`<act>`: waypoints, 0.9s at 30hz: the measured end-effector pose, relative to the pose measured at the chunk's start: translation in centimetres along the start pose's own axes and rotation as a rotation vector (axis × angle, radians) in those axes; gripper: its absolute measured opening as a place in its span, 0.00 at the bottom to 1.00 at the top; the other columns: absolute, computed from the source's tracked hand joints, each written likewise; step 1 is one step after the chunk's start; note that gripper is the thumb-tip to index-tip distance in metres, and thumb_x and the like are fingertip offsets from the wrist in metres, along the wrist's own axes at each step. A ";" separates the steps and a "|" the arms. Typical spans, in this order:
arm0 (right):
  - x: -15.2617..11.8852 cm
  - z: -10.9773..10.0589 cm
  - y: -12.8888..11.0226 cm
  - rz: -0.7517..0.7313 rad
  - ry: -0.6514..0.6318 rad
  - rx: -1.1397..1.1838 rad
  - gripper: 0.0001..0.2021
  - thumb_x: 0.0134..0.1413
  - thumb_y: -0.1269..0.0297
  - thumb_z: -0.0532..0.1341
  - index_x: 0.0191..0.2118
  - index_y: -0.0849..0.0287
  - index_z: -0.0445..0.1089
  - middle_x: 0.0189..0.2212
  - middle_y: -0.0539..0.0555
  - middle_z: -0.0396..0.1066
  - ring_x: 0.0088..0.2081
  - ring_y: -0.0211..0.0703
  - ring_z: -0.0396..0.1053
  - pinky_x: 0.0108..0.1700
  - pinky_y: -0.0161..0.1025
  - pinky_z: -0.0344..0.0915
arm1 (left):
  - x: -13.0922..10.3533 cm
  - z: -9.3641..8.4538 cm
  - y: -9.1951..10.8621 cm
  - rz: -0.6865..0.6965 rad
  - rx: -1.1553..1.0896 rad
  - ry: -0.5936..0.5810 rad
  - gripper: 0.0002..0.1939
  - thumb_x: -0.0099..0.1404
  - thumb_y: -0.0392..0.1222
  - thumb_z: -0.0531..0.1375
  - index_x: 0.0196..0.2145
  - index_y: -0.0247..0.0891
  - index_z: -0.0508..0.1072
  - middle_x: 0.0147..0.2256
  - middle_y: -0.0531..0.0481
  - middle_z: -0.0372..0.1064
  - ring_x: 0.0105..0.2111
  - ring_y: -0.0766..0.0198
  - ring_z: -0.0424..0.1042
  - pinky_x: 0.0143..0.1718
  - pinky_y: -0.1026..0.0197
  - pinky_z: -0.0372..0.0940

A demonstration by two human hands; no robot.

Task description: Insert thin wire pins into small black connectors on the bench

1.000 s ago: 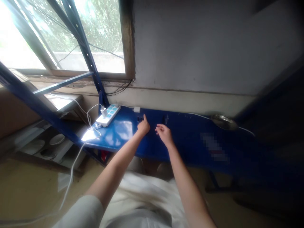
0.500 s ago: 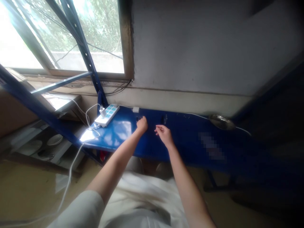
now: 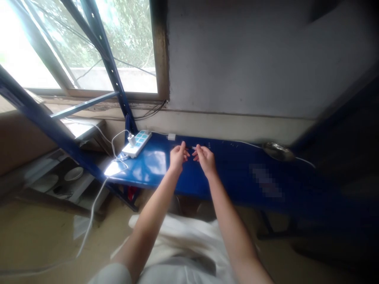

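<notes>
Over the blue table (image 3: 189, 181), my left hand (image 3: 177, 157) pinches a thin dark piece (image 3: 188, 148) between thumb and fingers. Facing it, my right hand (image 3: 205, 159) is closed on a small pale, slender piece (image 3: 194, 148). The tips of the two pieces meet or nearly meet in the gap between my hands; whether they touch I cannot tell. Both pieces are too small and blurred to name. Just behind my right hand lie several tiny clear bits (image 3: 209, 145) on the tabletop.
A white power strip (image 3: 137, 144) with a plugged-in charger stands at the table's left end. A small white adapter (image 3: 171, 137) sits by the wall. Farther right are scattered tiny bits (image 3: 233, 145) and a shiny metal dish (image 3: 278, 152). A blue post (image 3: 111, 71) rises at left.
My left hand has lifted from the tabletop and turned thumb up, now with a dark piece in it. My right hand has risen slightly, and the two pieces have come together between my hands.
</notes>
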State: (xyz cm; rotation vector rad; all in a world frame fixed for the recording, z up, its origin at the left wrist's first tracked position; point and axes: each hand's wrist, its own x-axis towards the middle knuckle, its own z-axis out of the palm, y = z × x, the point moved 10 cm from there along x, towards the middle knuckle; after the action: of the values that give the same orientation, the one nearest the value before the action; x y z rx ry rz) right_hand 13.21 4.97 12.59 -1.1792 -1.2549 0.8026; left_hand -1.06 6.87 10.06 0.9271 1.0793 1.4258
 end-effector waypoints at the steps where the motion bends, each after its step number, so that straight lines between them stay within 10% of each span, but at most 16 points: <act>1: -0.2 0.2 -0.6 0.002 0.004 -0.004 0.25 0.48 0.40 0.53 0.27 0.61 0.66 0.20 0.50 0.67 0.19 0.33 0.63 0.22 0.31 0.61 | -0.4 -0.1 0.4 0.015 -0.006 0.002 0.23 0.54 0.60 0.58 0.25 0.34 0.64 0.15 0.56 0.60 0.12 0.76 0.56 0.14 0.72 0.49; 8: -0.4 1.1 -2.6 -0.049 -0.003 -0.083 0.25 0.50 0.40 0.52 0.17 0.57 0.57 0.10 0.45 0.55 0.14 0.32 0.55 0.19 0.31 0.55 | -1.9 -0.4 2.5 0.121 0.014 0.010 0.22 0.55 0.59 0.58 0.24 0.35 0.62 0.15 0.56 0.61 0.12 0.76 0.56 0.14 0.71 0.50; 27: 0.0 1.2 -3.4 -0.209 -0.068 -0.079 0.18 0.50 0.45 0.54 0.28 0.58 0.60 0.22 0.49 0.66 0.21 0.34 0.60 0.26 0.33 0.60 | -2.1 -0.9 3.6 0.214 0.066 0.065 0.20 0.57 0.57 0.56 0.24 0.35 0.63 0.16 0.56 0.63 0.11 0.76 0.56 0.13 0.70 0.50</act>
State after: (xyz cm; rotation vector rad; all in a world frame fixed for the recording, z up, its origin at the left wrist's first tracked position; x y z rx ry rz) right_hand 11.55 4.37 15.71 -1.0691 -1.4511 0.6475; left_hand -2.64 4.64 13.30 1.0759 1.1068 1.6128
